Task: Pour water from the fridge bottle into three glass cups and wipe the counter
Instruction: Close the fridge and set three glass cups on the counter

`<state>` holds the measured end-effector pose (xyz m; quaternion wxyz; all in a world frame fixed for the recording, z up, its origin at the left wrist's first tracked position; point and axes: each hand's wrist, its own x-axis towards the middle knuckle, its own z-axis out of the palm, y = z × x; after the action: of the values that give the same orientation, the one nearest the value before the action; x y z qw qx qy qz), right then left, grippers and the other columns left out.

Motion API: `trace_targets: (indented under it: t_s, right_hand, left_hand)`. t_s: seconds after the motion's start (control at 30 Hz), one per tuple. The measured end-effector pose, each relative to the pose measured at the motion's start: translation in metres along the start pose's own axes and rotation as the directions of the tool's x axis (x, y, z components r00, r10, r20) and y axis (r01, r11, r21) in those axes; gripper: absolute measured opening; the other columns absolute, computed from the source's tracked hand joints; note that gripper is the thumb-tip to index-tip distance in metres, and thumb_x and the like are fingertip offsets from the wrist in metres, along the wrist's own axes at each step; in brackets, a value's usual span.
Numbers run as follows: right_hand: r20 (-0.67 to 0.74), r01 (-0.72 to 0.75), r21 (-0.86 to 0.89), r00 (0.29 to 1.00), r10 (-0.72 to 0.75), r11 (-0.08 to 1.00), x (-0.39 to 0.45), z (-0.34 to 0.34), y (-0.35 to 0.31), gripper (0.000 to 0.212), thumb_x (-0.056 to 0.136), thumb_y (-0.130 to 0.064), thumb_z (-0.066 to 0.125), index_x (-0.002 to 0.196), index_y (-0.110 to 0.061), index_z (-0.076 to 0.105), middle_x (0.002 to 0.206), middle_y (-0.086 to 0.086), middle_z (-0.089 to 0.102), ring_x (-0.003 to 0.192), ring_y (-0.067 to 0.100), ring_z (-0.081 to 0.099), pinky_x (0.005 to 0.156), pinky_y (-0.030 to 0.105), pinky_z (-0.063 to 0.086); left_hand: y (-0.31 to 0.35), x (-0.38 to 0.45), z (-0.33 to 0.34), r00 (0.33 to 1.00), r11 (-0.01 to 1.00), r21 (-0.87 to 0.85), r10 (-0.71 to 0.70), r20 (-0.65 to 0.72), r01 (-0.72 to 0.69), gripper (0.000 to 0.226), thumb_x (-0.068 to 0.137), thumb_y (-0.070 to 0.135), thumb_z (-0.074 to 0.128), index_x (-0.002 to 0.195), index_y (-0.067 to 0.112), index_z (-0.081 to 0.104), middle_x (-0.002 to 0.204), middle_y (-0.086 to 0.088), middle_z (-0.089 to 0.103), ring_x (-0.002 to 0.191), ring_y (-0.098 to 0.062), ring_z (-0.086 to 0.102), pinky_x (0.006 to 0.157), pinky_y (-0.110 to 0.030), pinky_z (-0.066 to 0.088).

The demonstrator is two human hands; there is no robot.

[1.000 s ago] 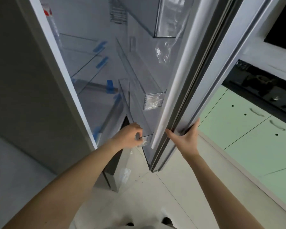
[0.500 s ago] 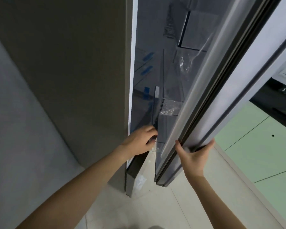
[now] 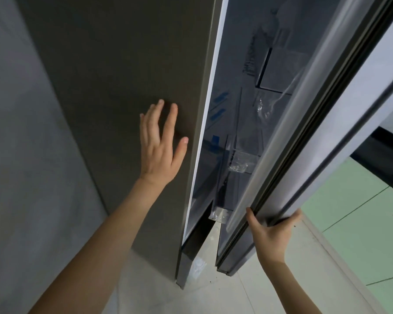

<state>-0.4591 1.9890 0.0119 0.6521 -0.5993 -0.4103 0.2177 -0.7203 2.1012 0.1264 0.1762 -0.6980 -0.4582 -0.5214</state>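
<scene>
The tall grey fridge (image 3: 127,64) stands in front of me with its door (image 3: 327,123) ajar by a narrow gap. Through the gap I see clear shelves with blue tape strips (image 3: 219,97) and plastic wrap. My left hand (image 3: 160,143) is spread flat, fingers straight, against the fridge's dark side panel, holding nothing. My right hand (image 3: 272,230) grips the lower edge of the door, thumb on the inner seal and fingers round the outer face. No bottle or glass cups are in view.
Pale green cabinet fronts (image 3: 359,200) and a dark counter edge (image 3: 379,146) lie to the right behind the door. A grey wall (image 3: 21,155) is on the left. Light floor tiles (image 3: 213,291) spread below.
My left hand left the inner door shelf and moved up and left onto the fridge's side panel, fingers now straight. The door gap has narrowed. My right hand keeps its grip on the door edge.
</scene>
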Motion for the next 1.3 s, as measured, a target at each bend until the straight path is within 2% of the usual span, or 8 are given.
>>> trace_targets:
  t_s: [0.13,0.23,0.57,0.67,0.8,0.9,1.03,1.3]
  right_hand:
    - [0.018,0.038,-0.012,0.999,-0.038,0.999,-0.003,0.006,-0.004,0.098,0.063,-0.034,0.087,0.139,-0.033,0.026,0.121,-0.033,0.051,0.116,-0.004,0.055,0.096,0.022,0.049]
    - [0.041,0.052,0.012,0.998,-0.052,0.999,-0.006,0.009,-0.007,0.095,0.066,-0.031,0.085,0.14,-0.031,0.025,0.126,-0.028,0.051,0.12,-0.002,0.053,0.094,0.008,0.044]
    - [0.114,0.118,0.015,0.986,-0.119,0.993,-0.018,0.029,-0.017,0.084,0.078,-0.025,0.074,0.144,-0.031,0.023,0.139,-0.005,0.046,0.127,0.002,0.048,0.098,0.008,0.039]
    - [0.133,0.111,0.014,0.985,-0.112,0.994,-0.024,0.043,-0.022,0.084,0.082,-0.024,0.072,0.146,-0.036,0.02,0.143,-0.011,0.043,0.131,0.002,0.044,0.101,0.008,0.037]
    - [0.176,0.099,0.014,0.979,-0.1,0.995,-0.031,0.066,-0.03,0.084,0.086,-0.018,0.069,0.147,-0.041,0.016,0.146,-0.018,0.035,0.136,0.003,0.037,0.111,0.019,0.034]
    - [0.247,0.098,-0.037,0.965,-0.086,0.994,-0.038,0.095,-0.037,0.085,0.09,-0.011,0.065,0.152,-0.025,0.009,0.158,-0.005,0.021,0.146,0.011,0.021,0.119,0.037,0.026]
    - [0.319,0.139,-0.117,0.943,-0.095,0.983,-0.05,0.128,-0.049,0.1,0.091,-0.018,0.067,0.151,-0.022,-0.012,0.154,-0.02,-0.006,0.139,-0.015,-0.01,0.117,0.013,0.003]
    - [0.411,0.178,-0.202,0.908,-0.082,0.963,-0.046,0.118,-0.048,0.101,0.092,-0.016,0.064,0.151,-0.012,-0.017,0.153,-0.012,-0.011,0.145,0.005,-0.01,0.119,0.025,0.003]
  left_hand:
    - [-0.001,-0.005,0.011,0.997,0.998,-0.037,-0.041,0.066,0.043,0.058,0.101,0.034,0.038,0.15,0.007,0.025,0.154,-0.025,0.019,0.143,-0.041,0.017,0.111,-0.062,0.024]
    - [-0.003,-0.005,0.014,0.997,0.998,-0.038,-0.047,0.063,0.049,0.058,0.102,0.037,0.036,0.151,0.01,0.022,0.154,-0.023,0.016,0.144,-0.039,0.015,0.111,-0.061,0.025]
    - [-0.011,-0.007,0.014,0.997,0.999,-0.039,-0.025,0.074,0.028,0.059,0.102,0.039,0.036,0.152,0.014,0.02,0.157,-0.015,0.012,0.145,-0.037,0.015,0.111,-0.059,0.026]
    - [-0.013,-0.009,0.013,0.995,0.999,-0.045,-0.026,0.096,0.031,0.059,0.102,0.038,0.037,0.153,0.016,0.018,0.158,-0.014,0.01,0.147,-0.035,0.012,0.112,-0.059,0.025]
    - [-0.015,-0.014,0.01,0.992,0.999,-0.042,-0.025,0.123,0.03,0.059,0.102,0.036,0.039,0.153,0.016,0.017,0.158,-0.014,0.01,0.148,-0.033,0.01,0.116,-0.055,0.022]
    - [-0.015,-0.014,0.007,0.991,0.999,-0.046,-0.019,0.135,0.025,0.059,0.102,0.036,0.04,0.153,0.016,0.019,0.158,-0.015,0.012,0.148,-0.033,0.011,0.116,-0.052,0.024]
    - [-0.015,-0.013,0.003,0.988,0.999,-0.027,-0.023,0.155,0.028,0.059,0.102,0.039,0.038,0.153,0.016,0.019,0.158,-0.012,0.01,0.148,-0.033,0.012,0.118,-0.049,0.023]
    - [-0.009,-0.016,0.0,0.982,0.997,-0.034,-0.068,0.176,0.075,0.061,0.101,0.036,0.041,0.154,0.019,0.016,0.159,-0.009,0.009,0.149,-0.027,0.007,0.119,-0.041,0.021]
